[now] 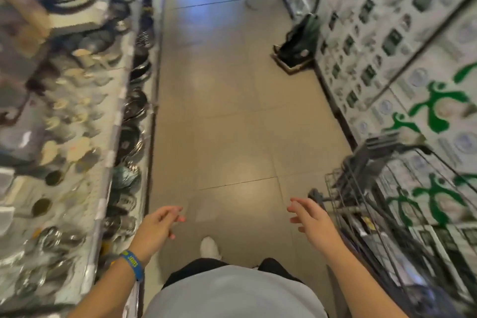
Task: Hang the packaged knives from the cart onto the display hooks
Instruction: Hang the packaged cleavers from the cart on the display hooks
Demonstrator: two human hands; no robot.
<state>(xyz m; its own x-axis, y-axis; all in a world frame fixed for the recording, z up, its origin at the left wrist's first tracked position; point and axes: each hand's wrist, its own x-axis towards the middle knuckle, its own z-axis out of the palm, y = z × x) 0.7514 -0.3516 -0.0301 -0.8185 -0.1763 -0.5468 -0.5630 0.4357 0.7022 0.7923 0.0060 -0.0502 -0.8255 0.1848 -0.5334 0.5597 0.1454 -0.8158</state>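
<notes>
Left hand (154, 227) and right hand (311, 219) hold nothing, fingers (172, 210) relaxed; wire cart (340, 196) beside the right hand carries blurred packages (367, 226), direction unreadable.

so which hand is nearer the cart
The right hand, open just beside the wire cart. The left hand, the one with the blue wristband, is over by the shelves.

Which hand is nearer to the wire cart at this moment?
Right. The right hand is open and empty just left of the wire cart, with no visible contact. The left hand is across the aisle, close to the cookware shelving.
</notes>
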